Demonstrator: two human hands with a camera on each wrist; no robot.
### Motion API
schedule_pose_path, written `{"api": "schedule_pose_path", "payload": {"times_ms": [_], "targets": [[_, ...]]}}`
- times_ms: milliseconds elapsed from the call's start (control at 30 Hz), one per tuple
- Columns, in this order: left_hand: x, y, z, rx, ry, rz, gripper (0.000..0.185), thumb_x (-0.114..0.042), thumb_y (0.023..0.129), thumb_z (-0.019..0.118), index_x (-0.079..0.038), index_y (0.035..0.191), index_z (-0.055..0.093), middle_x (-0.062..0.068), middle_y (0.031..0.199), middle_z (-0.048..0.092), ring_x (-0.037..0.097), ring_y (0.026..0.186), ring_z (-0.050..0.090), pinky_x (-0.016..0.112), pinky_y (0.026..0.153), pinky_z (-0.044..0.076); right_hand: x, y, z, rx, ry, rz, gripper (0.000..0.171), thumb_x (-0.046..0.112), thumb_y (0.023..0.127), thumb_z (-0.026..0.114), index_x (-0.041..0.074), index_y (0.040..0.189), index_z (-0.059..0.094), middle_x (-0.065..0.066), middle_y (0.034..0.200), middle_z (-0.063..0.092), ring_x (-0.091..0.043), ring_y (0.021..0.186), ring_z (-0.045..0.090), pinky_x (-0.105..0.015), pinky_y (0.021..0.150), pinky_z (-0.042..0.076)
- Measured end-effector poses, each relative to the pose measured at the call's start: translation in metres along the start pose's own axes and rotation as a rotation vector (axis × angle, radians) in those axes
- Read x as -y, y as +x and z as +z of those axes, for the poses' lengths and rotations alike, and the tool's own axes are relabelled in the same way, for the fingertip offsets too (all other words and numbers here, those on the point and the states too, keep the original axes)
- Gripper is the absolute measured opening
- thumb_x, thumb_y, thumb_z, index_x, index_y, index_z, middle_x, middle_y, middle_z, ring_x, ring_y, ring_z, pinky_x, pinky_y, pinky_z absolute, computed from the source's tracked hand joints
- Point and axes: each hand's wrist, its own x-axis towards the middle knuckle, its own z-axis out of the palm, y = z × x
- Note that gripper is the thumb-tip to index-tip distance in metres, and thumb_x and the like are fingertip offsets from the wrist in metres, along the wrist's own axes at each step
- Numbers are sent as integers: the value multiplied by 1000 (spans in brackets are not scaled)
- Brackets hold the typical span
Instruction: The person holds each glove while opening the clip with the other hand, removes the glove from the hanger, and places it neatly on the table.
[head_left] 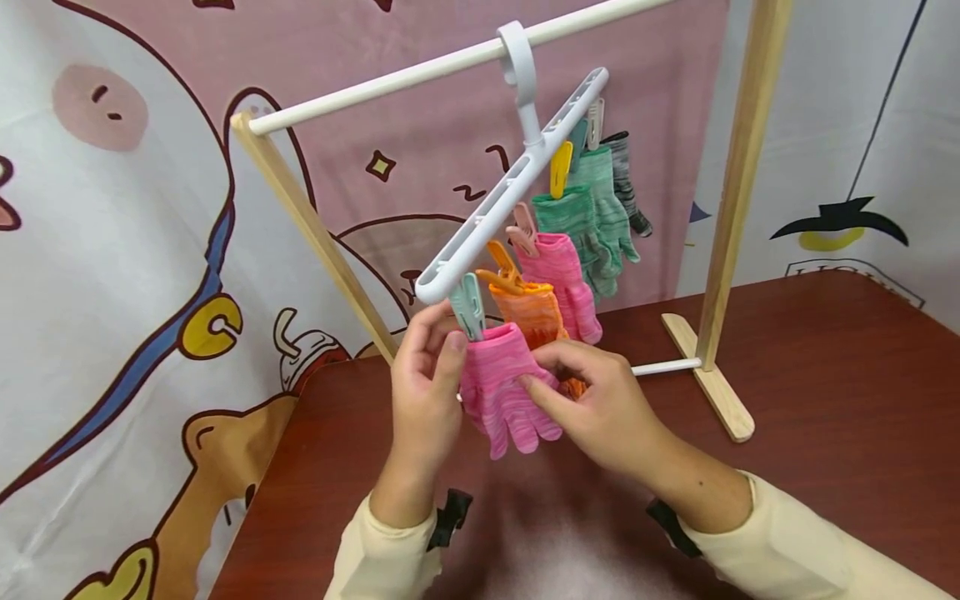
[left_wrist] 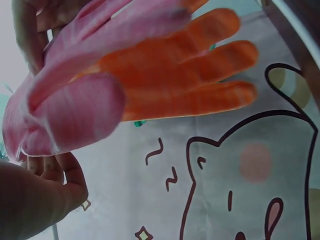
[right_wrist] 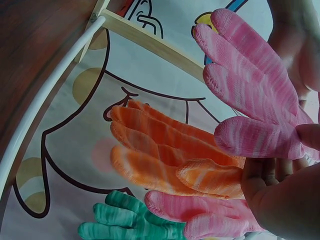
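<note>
And the left hand (head_left: 426, 379), fingers curled, grips the pink knit glove (head_left: 498, 379) below its clothespin (head_left: 470, 310), the right hand (head_left: 603, 404) pinching its side!

From our head we look forward and down toward the tabletop's far edge (head_left: 817, 292); close in, both wrist views face the backdrop (left_wrist: 122, 190), sharing the nearest pink glove (right_wrist: 267, 95).

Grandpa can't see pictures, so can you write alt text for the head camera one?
A person's left hand and right hand hold a pink knitted glove hanging from a pale green clothespin on a white hanger, hooked over a white rail. Behind it hang an orange glove, another pink glove and green gloves.
</note>
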Motion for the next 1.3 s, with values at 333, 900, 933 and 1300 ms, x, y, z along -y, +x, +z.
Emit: {"api": "schedule_pose_path", "payload": {"times_ms": [333,900,933,1300], "targets": [[-8,16,2,16,-96,16,77,-56,91,64,3,139,48,19,110,70,21,96,71,26,79,59,-2,2,0,-22,2,-39,13,6,87,76,12,98,73,5,82,65,-9,73,55,-22,61,49],[-15,31,-1,107,-20,-35,80,-62,87,65,3,133,56,7,102,73,15,100,68,23,83,52,3,1,-4,46,77,77,12,9,92,69,12,104,68,1,95,73,-13,80,61,-24,68,55],[-16,31,-1,110,-17,-39,81,-63,86,65,3,133,56,11,102,73,16,101,68,23,84,52,3,1,-3,52,86,83,12,9,93,68,11,105,67,0,97,73,-14,81,61,-24,69,55],[-19,27,3,133,-49,-79,86,-64,81,68,5,131,55,22,103,71,12,93,68,22,80,55,3,-2,0,71,164,114,22,13,93,70,11,115,66,-2,104,73,-14,84,63,-27,69,58]]}}
